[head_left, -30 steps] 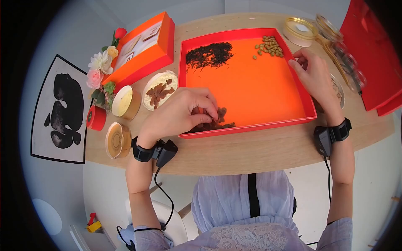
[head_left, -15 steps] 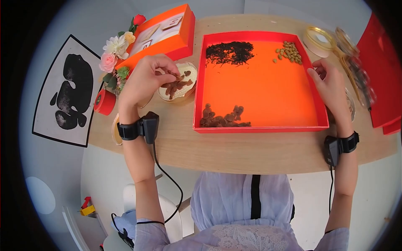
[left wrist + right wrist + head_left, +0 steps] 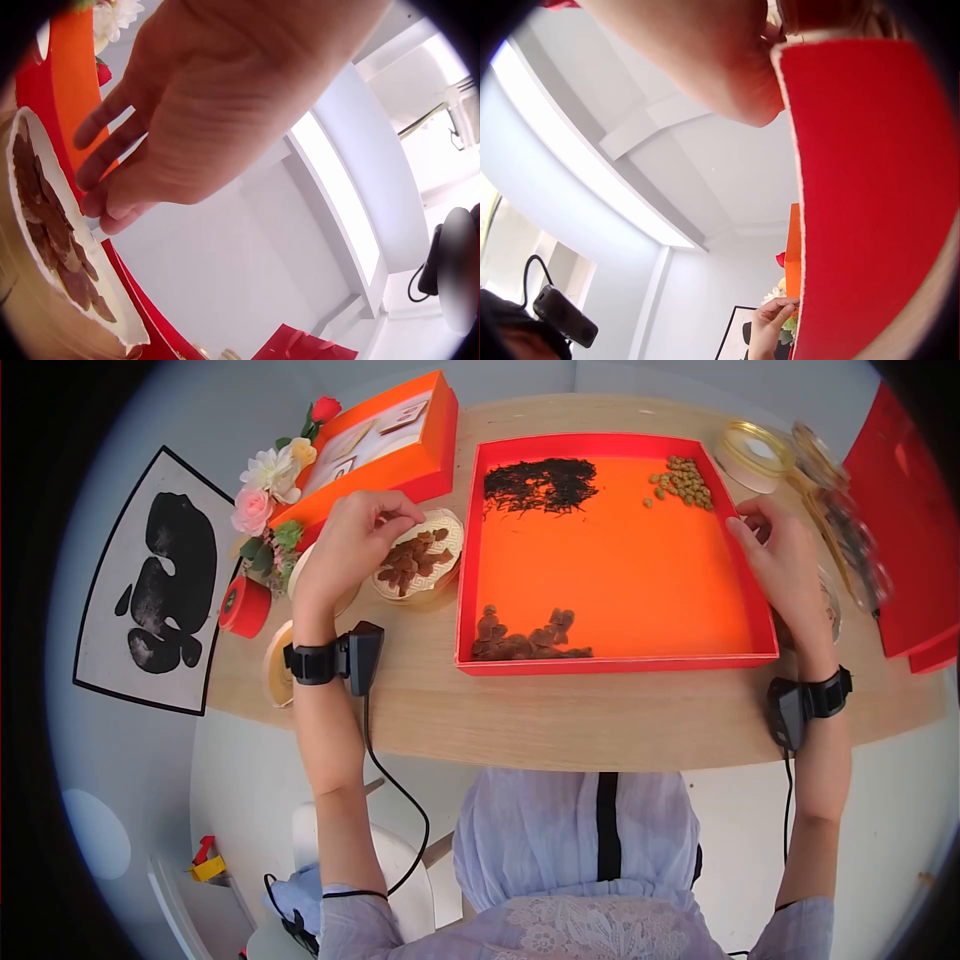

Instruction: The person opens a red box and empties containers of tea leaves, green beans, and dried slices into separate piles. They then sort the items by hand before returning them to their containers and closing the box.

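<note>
My left hand [image 3: 355, 545] hovers over a round pale dish [image 3: 447, 530] of brown, flat dried pieces [image 3: 412, 560]. Its fingers are loosely bent, the thumb close to the index finger; nothing shows between them in the left wrist view. A large red box tray [image 3: 620, 664] with an orange floor stands in front of me. Dark thin strands [image 3: 540, 485] lie in its far left corner, greenish-brown balls [image 3: 685, 482] far right, and more brown pieces [image 3: 525, 640] near left. My right hand [image 3: 785, 555] rests at the right rim, fingers loosely bent, partly hidden behind the red wall [image 3: 870, 180] in the right wrist view.
Behind the dish stand an orange-red box [image 3: 400, 435] and artificial flowers [image 3: 270, 475]. A red round tin [image 3: 245, 607] and a shallow cup [image 3: 280, 665] are at left. A gold-rimmed container [image 3: 755, 455], wooden tongs [image 3: 825, 525] and a red bag [image 3: 915, 540] line the right side.
The left hand moved from the tray's near left corner to the dish, touched the brown pieces there, then drew slightly back from them. The right hand has stayed at the right rim.
</note>
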`<state>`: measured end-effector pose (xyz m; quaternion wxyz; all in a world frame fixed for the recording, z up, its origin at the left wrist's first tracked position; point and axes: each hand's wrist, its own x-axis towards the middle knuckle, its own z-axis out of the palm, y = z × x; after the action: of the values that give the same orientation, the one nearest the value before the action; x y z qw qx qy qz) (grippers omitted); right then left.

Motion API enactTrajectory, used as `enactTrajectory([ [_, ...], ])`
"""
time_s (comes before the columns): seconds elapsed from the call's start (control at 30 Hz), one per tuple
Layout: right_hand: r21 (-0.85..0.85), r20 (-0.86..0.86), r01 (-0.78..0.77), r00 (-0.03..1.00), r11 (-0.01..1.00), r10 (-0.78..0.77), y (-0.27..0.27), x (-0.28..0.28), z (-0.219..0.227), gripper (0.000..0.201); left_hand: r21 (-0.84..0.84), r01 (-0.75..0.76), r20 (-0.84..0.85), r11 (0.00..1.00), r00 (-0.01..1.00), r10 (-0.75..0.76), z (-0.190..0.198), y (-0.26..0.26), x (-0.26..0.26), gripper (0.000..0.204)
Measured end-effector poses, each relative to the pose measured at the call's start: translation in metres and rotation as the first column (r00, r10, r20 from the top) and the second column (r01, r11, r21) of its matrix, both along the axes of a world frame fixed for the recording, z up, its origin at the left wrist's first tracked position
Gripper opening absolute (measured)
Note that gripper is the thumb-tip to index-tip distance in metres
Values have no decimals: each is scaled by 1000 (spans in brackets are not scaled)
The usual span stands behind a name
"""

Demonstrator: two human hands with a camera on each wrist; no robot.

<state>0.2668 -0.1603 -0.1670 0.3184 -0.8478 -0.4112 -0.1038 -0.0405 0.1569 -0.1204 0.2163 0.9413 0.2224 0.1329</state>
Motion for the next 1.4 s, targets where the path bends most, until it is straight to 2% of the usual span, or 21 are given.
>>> enactTrajectory([
  [0.07, 36, 11, -24, 1000, 999, 23, 0, 3, -4, 24, -227, -128, -8, 965, 991, 130, 12, -29, 7, 15],
  [0.1, 35, 12, -16, 1000, 999, 15, 0, 2, -3, 24, -228, -120, -7, 966, 993, 122, 13, -39, 8, 15],
  [0.17, 25, -12, -21, 1000, 999, 21, 0, -1, 0, 24, -126, 250, 98, 960, 966, -239, 15, -62, 10, 30],
  [0.23, 31, -14, -20, 1000, 999, 21, 1, -1, -1, 24, 40, 336, -124, 941, 936, -329, 21, -95, 9, 48],
  [0.27, 36, -16, -26, 1000, 999, 27, 1, 0, 0, 24, 33, 392, -236, 919, 897, -374, 13, -103, 7, 59],
  [0.33, 34, -18, -31, 999, 999, 32, 0, -2, 1, 24, 6, 384, -368, 924, 859, -354, 9, -116, 6, 64],
  [0.37, 38, -23, -41, 999, 998, 42, -1, -2, 2, 24, 5, 386, -370, 922, 858, -357, 7, -114, 7, 64],
  [0.43, 37, -25, -38, 999, 999, 39, -1, -3, 2, 24, 124, 446, -286, 886, 871, -399, 4, -108, 7, 63],
  [0.57, 45, -36, -48, 998, 998, 50, 0, -3, 3, 24, 111, 472, -365, 874, 838, -406, 0, -103, 16, 61],
  [0.77, 65, -18, -65, 998, 996, 67, -1, -1, 2, 22, 53, 346, -423, 937, 858, -293, 4, -114, 19, 49],
  [0.83, 72, -28, -72, 997, 995, 74, -1, 0, 0, 22, 22, 403, -373, 915, 853, -366, 0, -113, 20, 45],
  [0.97, 56, -37, -70, 997, 996, 72, -1, 0, 1, 22, -13, 425, -311, 905, 859, -408, -6, -114, 22, 40],
  [1.03, 55, -43, -70, 996, 996, 72, -1, -1, 2, 22, -71, 456, -280, 887, 845, -456, -7, -110, 23, 28],
  [1.17, 58, -49, -71, 996, 996, 74, -1, 1, 0, 23, -80, 447, -262, 891, 853, -452, -1, -113, 26, 15],
  [1.23, 54, -45, -68, 997, 996, 70, -1, 2, 0, 23, -65, 433, -152, 899, 886, -438, -2, -113, 26, 9],
  [1.33, 52, -37, -70, 997, 996, 72, -1, 3, -2, 23, -2, 440, -79, 898, 895, -439, -5, -111, 26, 12],
  [1.4, 54, -32, -78, 996, 995, 80, -1, 3, -2, 23, -32, 441, -28, 897, 897, -442, -3, -109, 27, 12],
])
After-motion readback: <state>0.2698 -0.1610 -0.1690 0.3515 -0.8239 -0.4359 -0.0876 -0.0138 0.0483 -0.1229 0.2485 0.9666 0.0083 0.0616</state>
